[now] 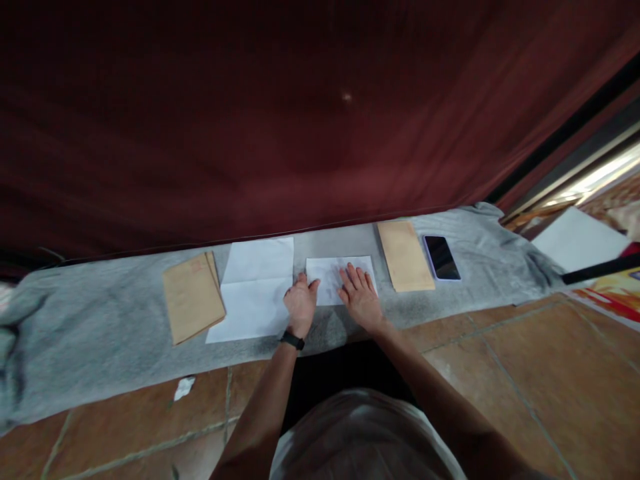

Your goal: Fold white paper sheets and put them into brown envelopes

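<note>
A white folded sheet of paper [327,273] lies on the grey cloth in front of me. My right hand [361,297] rests flat on its right part, fingers spread. At the sheet's left edge is my left hand [301,305], its fingers curled and its thumb over the edge; the undersides of the fingers are hidden. Left of that hand lies a larger white sheet [257,293], opened out, with a crease across it. Brown envelopes [193,297] overlap its left side. Another brown envelope or stack [406,257] lies right of my right hand.
A phone [442,258] with a dark screen lies at the right on the grey cloth [110,333]. Behind the long, narrow surface hangs a dark red curtain-like sheet [280,133]. A crumpled white scrap [184,387] is on the tiled floor [480,380].
</note>
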`<state>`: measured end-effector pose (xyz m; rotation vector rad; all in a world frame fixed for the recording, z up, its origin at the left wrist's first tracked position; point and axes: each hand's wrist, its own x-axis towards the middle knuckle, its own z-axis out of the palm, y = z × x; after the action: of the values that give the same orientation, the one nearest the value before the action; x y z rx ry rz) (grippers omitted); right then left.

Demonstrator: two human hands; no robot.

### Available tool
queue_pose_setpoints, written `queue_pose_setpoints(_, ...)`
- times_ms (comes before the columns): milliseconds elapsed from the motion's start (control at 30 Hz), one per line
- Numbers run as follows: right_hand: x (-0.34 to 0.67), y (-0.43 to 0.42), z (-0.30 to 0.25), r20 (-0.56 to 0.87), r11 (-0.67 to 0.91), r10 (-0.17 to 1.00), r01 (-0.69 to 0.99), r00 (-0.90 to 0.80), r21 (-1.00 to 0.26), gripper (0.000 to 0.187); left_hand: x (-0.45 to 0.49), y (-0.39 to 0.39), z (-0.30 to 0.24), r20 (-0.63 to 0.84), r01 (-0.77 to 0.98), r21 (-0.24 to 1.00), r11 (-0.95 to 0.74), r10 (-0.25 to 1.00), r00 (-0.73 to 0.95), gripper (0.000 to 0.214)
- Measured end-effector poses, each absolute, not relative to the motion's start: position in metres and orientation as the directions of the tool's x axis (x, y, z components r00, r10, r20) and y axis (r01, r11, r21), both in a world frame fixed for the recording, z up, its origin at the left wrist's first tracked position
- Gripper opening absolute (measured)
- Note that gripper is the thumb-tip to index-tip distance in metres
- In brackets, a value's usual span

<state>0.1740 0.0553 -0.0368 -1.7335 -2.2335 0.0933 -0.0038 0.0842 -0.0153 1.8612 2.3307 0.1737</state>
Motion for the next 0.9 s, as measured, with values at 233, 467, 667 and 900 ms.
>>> queue_pose_setpoints(233, 0.171, 0.054, -0.049, 0.169, 0.234, 0.965, 0.946, -0.199, -0.223, 0.057, 0.009, 0.077, -0.012, 0.120, 0.974, 0.202, 0.107, 0.984, -0.133, 0.040)
queue_pose_setpoints(467, 0.172, 0.053, -0.051, 0.124, 0.255, 0.964, 0.948, -0.235, -0.192, 0.061, 0.055, 0.071, -0.037, 0.194, 0.896, 0.296, -0.331, 0.939, 0.283, 0.056)
queue_pose_setpoints(667, 0.184, 0.059, -0.055, 0.166, 0.211, 0.970, 0.951, -0.175, -0.228, 0.053, 0.037, 0.073, -0.049, 0.165, 0.943, 0.265, -0.201, 0.973, 0.161, 0.060)
queue_pose_setpoints(900, 0.207, 0.065, -0.057, 0.170, 0.123, 0.982, 0.966, -0.085, -0.229, 0.058, 0.018, 0.068, -0.052, 0.210, 0.958, 0.263, -0.118, 0.976, 0.062, 0.066)
